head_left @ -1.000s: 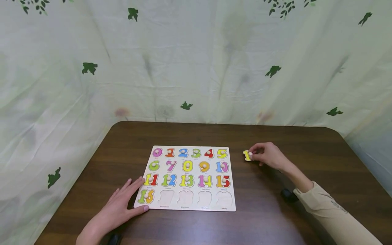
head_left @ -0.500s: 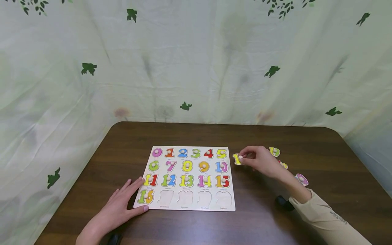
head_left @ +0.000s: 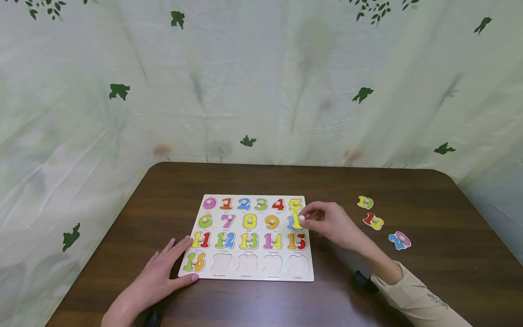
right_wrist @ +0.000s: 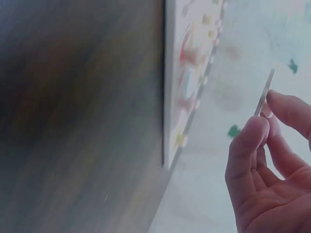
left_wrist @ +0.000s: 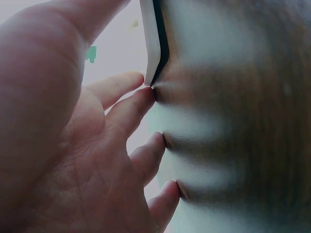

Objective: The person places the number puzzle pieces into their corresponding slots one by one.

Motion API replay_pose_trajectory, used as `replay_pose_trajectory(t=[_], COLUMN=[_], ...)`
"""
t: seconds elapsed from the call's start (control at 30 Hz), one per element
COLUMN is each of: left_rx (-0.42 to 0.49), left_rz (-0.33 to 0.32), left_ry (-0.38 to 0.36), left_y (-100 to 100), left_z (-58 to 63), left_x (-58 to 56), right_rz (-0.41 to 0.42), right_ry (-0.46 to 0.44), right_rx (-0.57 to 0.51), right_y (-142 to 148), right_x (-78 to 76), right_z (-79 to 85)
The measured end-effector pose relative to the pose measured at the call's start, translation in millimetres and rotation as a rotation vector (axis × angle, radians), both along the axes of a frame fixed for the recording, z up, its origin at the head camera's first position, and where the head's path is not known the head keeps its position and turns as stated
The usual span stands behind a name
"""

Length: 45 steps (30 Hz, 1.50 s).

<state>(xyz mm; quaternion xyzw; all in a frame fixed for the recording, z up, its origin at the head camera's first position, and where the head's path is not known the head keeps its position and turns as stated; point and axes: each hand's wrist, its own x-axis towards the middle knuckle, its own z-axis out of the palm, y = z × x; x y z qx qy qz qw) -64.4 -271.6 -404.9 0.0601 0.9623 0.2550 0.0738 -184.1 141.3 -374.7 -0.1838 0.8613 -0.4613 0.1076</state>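
Note:
My right hand (head_left: 337, 225) pinches a number puzzle piece by its white knob, holding it above the right side of the white number board (head_left: 260, 275). A yellow 1 shows on this puzzle piece (head_left: 294, 221); fingers hide the rest. In the right wrist view the held piece (right_wrist: 265, 92) appears edge-on, apart from the board. At the board's left side rests my left hand (head_left: 157, 274), fingers extended, thumb at the lower left corner. Numbers 0 to 16 fill the upper rows and the first bottom place. Outlined recesses marked Seventeen to Twenty lie bare beside it.
Right of the board lie three loose knobbed pieces: a yellow-green 19 (head_left: 365, 202), a red-and-yellow 18 (head_left: 373, 221) and a blue-and-purple 20 (head_left: 399, 240). The brown wooden table (head_left: 245, 304) meets a pale leaf-patterned curtain (head_left: 269, 91) behind.
My right hand has moved left with the puzzle piece, from the table's right side to over the board. The three loose pieces have come into view. My left hand has stayed put.

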Motion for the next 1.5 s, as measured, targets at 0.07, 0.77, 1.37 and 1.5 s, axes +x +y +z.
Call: replay_pose_trajectory(t=[0.07,0.77,1.37,1.5], left_rx=[-0.001,0.012,0.023,0.023], left_rz=[0.003,0.009,-0.001,0.004], left_ry=[-0.005,-0.014,-0.012,-0.024], left_y=[-0.1,1.3,-0.4,-1.2], left_z=[0.0,1.5,3.7,4.0], left_x=[0.0,-0.9,-0.4,-0.6], right_rz=[0.013,0.184,0.231,0.247], right_ry=[0.006,0.081,0.044,0.053], right_rx=[-0.007,0.001,0.107,0.116], right_y=[-7.4,-95.5,-162.0,-168.8], right_x=[3.3,36.1,50.2,48.6], right_z=[0.2,0.7,-16.9,-18.4])
